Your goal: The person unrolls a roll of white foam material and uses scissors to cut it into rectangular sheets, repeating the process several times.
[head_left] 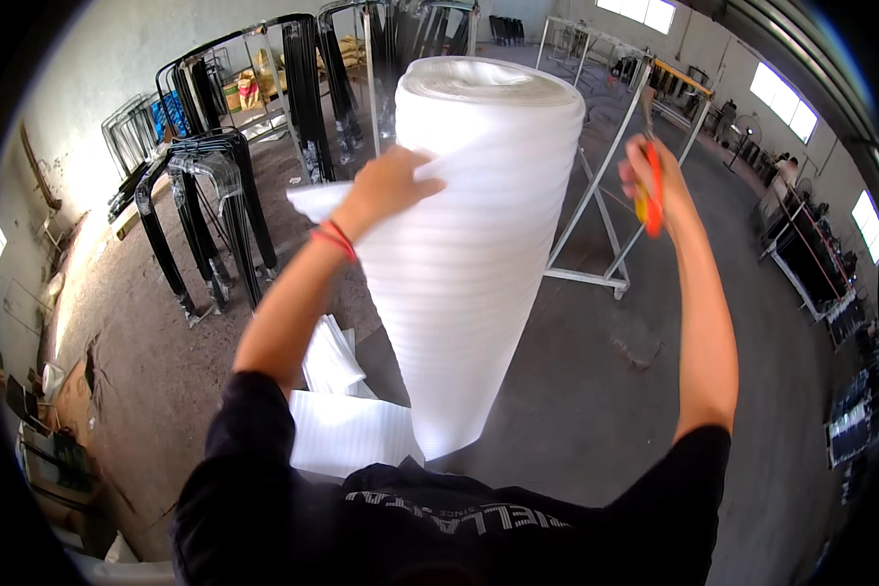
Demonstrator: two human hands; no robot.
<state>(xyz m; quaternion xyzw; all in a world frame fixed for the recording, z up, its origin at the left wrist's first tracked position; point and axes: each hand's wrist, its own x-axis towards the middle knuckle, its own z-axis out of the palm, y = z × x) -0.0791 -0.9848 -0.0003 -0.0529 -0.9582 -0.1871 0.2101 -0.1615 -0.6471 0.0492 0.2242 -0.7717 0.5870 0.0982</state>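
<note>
A tall white roll of foam sheet (479, 225) stands upright in front of me on the concrete floor. My left hand (391, 186) pinches the loose edge of the sheet on the roll's left side, near the top; a red band sits on that wrist. My right hand (649, 171) is raised to the right of the roll and grips scissors with orange handles (651, 200), blades pointing up beside the roll's upper right edge. Cut white foam pieces (347, 420) lie on the floor by the roll's foot.
Black bent metal frames (210, 210) stand in rows at the left and back. A grey metal rack (606, 225) stands just right of the roll. Benches and shelves (811, 264) line the right wall under windows. Boxes and clutter (49, 430) lie at the far left.
</note>
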